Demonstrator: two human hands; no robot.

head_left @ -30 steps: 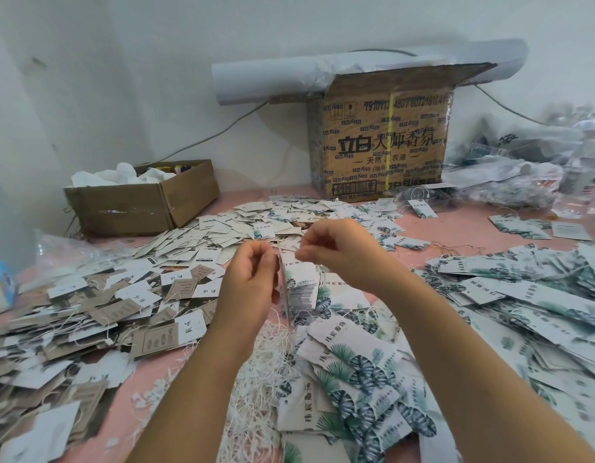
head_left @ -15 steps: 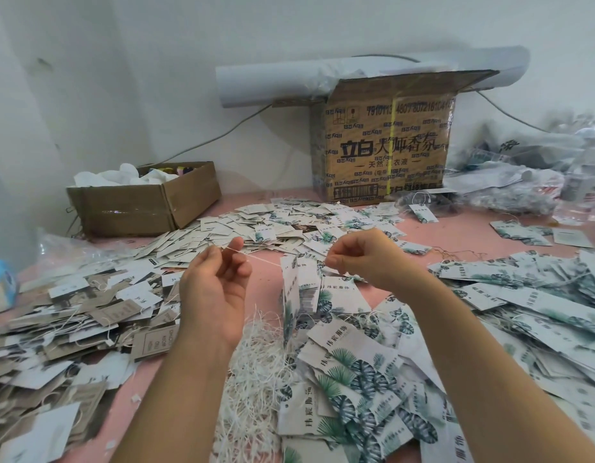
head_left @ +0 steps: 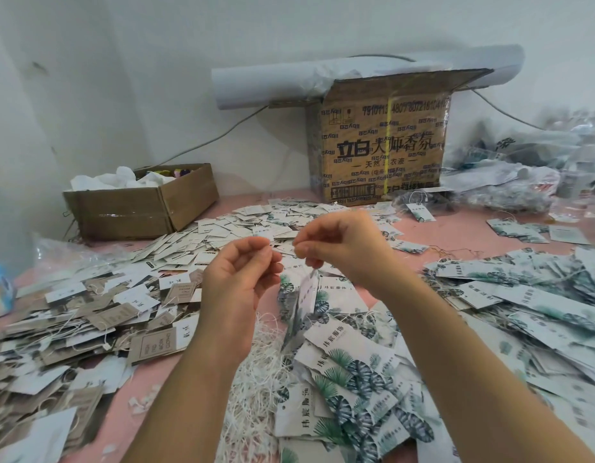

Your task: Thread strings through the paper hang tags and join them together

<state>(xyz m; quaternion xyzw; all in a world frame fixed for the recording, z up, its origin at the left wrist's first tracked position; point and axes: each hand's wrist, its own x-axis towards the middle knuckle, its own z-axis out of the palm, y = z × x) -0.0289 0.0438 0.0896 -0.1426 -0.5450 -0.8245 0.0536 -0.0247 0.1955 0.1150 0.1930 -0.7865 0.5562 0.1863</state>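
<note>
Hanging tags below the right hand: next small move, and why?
Likely bring the two pinched ends together and join them. The left hand and right hand each pinch fine string, close together above the table, and the leaf-print tags dangle beneath the right hand, apparently threaded. The string between the hands is too thin to see.

A: What stands at the back of the desk (head_left: 463, 230)?
B: The low box (head_left: 139, 212) at left, the tall box (head_left: 383, 155) at right, with a paper roll (head_left: 256, 85) on it.
A: And the strings (head_left: 256, 389)?
B: In front, between the left heap (head_left: 89, 329) and the right heap (head_left: 356, 379) of hang tags.
</note>
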